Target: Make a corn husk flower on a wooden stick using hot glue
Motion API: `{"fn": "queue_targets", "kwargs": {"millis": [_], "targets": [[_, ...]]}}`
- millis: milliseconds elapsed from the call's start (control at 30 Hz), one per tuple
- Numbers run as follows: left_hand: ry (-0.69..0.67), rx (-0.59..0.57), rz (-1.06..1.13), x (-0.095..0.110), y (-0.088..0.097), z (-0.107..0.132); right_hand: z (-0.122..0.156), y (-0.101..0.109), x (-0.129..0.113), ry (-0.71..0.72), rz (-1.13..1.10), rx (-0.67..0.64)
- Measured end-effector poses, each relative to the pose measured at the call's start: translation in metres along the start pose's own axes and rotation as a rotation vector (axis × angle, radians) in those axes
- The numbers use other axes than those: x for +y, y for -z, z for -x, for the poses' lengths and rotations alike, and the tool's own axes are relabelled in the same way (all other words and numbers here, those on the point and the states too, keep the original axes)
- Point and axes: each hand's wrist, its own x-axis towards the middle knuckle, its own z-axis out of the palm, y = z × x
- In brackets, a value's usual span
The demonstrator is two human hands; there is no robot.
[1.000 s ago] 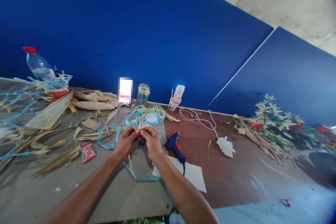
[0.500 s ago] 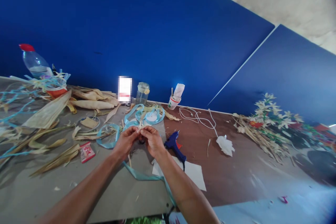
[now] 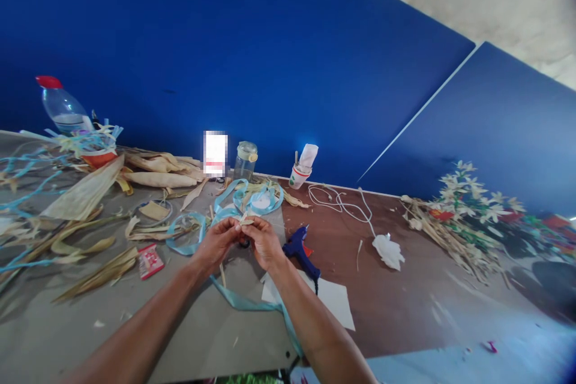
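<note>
My left hand (image 3: 219, 244) and my right hand (image 3: 264, 244) meet over the grey part of the table, fingertips almost touching. Both are closed in a pinch on a small pale piece of corn husk (image 3: 246, 221), whose lower part my fingers hide. Just beyond them curls a light blue ribbon (image 3: 185, 249), which also runs below my wrists. A dark blue glue gun (image 3: 302, 252) lies right of my right hand, partly over a white sheet (image 3: 337, 303).
Dried husks (image 3: 159, 180) and a red packet (image 3: 150, 261) lie to the left. Behind stand a clear jar (image 3: 245, 165) and a white cup (image 3: 299, 175). A white cable (image 3: 346, 211) crosses the brown board. White artificial flowers (image 3: 468, 192) lie at right, before a blue partition (image 3: 270, 60).
My fingers have shifted slightly on the husk piece, and more of it shows above my right fingertips. Both arms stay in nearly the same place.
</note>
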Motion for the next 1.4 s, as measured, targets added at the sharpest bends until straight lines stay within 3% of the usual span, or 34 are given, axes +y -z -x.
{"fn": "queue_targets", "kwargs": {"millis": [667, 833, 1400], "targets": [[0.023, -0.022, 0.015, -0.001, 0.003, -0.001, 0.001, 0.001, -0.002, -0.041, -0.071, -0.005], [0.048, -0.03, -0.069, 0.002, 0.0, 0.0, 0.0, 0.003, -0.001, -0.033, -0.077, -0.011], [-0.083, -0.003, -0.265, 0.003, -0.008, 0.002, 0.001, 0.002, 0.002, 0.024, -0.017, 0.027]]}}
